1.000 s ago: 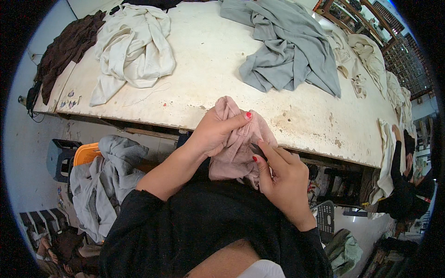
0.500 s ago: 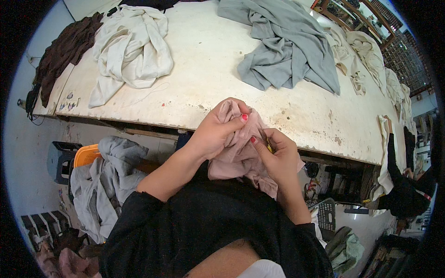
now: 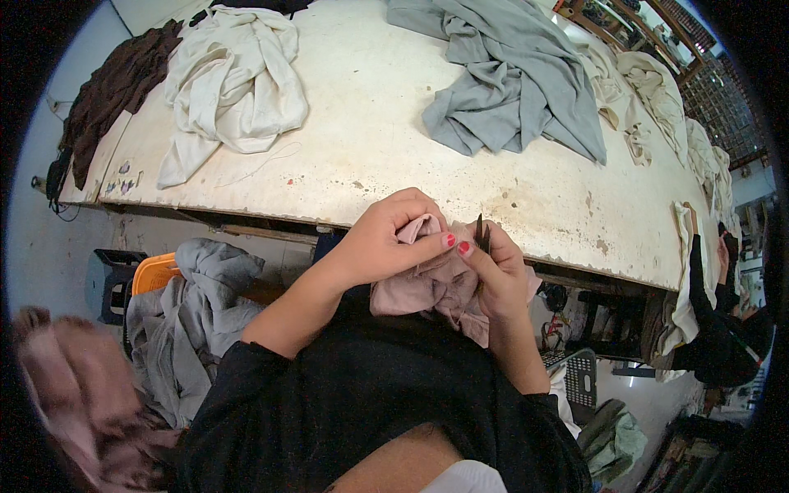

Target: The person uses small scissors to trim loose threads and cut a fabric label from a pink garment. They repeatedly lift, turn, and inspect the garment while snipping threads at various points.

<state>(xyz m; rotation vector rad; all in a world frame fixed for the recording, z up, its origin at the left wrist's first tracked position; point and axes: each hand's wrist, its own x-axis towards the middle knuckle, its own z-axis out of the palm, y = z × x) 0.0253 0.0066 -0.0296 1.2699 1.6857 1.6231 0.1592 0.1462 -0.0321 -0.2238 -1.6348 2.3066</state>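
Observation:
A dusty pink piece of cloth (image 3: 403, 294) hangs bunched in front of my black top, near the table's front edge. My left hand (image 3: 393, 238) is closed on its upper part, thumb pressed over a fold. Close beside it, my right hand (image 3: 501, 271) pinches the cloth between thumb and fingers. Small dark thread snips (image 3: 482, 236) also sit in the right hand, their pointed blades standing up past the fingers. Their handle is hidden in that hand. Both thumbs nearly meet at the cloth.
On the pale worn table (image 3: 362, 107) lie white cloth (image 3: 234, 82), grey cloth (image 3: 526, 90) and dark brown cloth (image 3: 123, 78). Grey cloth (image 3: 185, 329) drapes over an orange container (image 3: 154, 271) at left. Blurred pink cloth (image 3: 82, 386) is lower left. Another person (image 3: 723, 337) is at far right.
The snips' blades have come into view, pointing up from my right hand. My thumbs are closer together, and the cloth's top sits lower. At lower left, pink cloth has risen and is blurred.

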